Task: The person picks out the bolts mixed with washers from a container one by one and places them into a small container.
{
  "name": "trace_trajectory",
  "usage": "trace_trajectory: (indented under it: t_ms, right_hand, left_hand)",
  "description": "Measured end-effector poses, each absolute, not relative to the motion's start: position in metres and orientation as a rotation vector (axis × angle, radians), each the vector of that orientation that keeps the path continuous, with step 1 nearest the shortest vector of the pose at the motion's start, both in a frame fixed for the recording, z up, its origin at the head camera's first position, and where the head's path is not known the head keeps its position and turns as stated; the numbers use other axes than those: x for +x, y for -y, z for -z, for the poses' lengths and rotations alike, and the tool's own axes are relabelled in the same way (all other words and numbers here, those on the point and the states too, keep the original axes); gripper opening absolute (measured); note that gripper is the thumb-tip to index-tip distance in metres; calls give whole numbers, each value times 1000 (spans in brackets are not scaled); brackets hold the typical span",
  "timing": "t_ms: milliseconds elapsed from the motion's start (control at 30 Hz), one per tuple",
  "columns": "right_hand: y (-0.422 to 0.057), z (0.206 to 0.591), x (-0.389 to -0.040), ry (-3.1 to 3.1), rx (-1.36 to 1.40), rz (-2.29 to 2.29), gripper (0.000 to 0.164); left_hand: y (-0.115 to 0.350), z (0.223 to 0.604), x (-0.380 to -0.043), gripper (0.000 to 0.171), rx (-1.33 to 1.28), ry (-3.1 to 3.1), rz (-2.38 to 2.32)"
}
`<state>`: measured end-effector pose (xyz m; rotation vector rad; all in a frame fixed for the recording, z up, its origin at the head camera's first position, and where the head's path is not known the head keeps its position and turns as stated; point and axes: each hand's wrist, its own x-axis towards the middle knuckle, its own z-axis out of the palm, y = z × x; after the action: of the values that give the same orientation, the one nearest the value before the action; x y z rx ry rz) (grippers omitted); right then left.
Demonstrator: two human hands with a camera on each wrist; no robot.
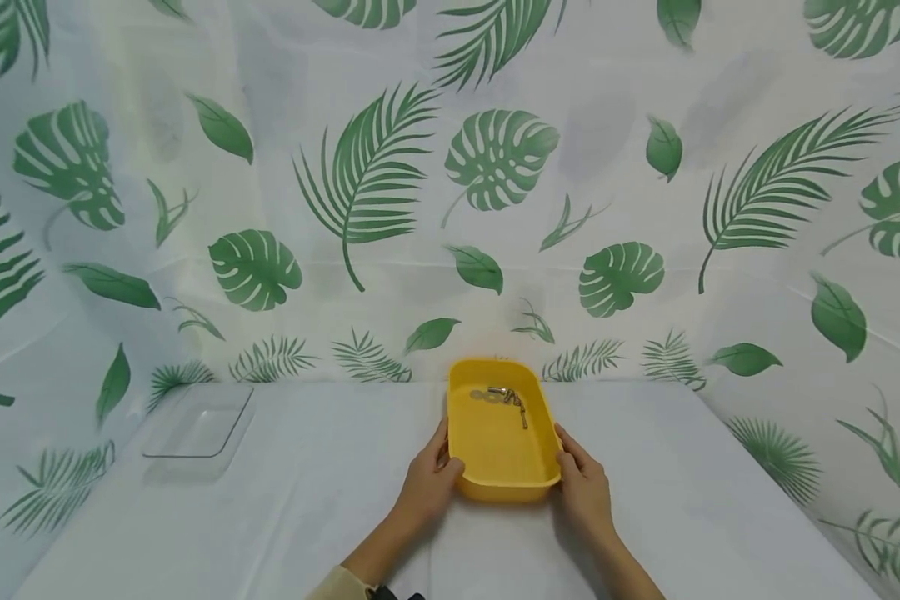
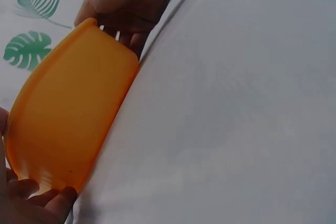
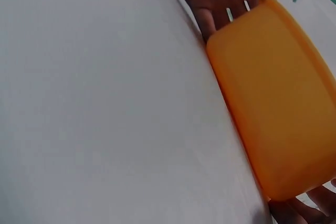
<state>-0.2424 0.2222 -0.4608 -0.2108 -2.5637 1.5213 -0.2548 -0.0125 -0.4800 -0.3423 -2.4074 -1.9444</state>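
Observation:
A yellow plastic tray (image 1: 495,450) with rounded corners is in the middle of the head view, at the white table. My left hand (image 1: 429,479) grips its left side near the front corner, thumb at the rim. On the opposite side, my right hand (image 1: 585,487) holds the right wall, with its thumb also up at the rim. Inside, toward the far end, lie several small metal bolts (image 1: 523,417) and a few flat washers (image 1: 478,394). Both wrist views show the tray's outer wall (image 2: 79,98) between the two hands, its lower edge close against the white cloth.
A clear rectangular dish (image 1: 180,456) sits at the back left of the table. White cloth (image 1: 330,500) covers the tabletop. Behind and at both sides hangs a white curtain (image 1: 390,317) printed with green leaves, close beyond the tray's far end.

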Motion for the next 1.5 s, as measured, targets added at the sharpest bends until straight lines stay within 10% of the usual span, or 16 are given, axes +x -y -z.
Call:
trace_trajectory:
  t_ms: [1500]
  right_hand:
    - [-181,485,-249,2427,237,-1712,53]
  left_hand:
    - [53,488,-257,53,30,2095,1871]
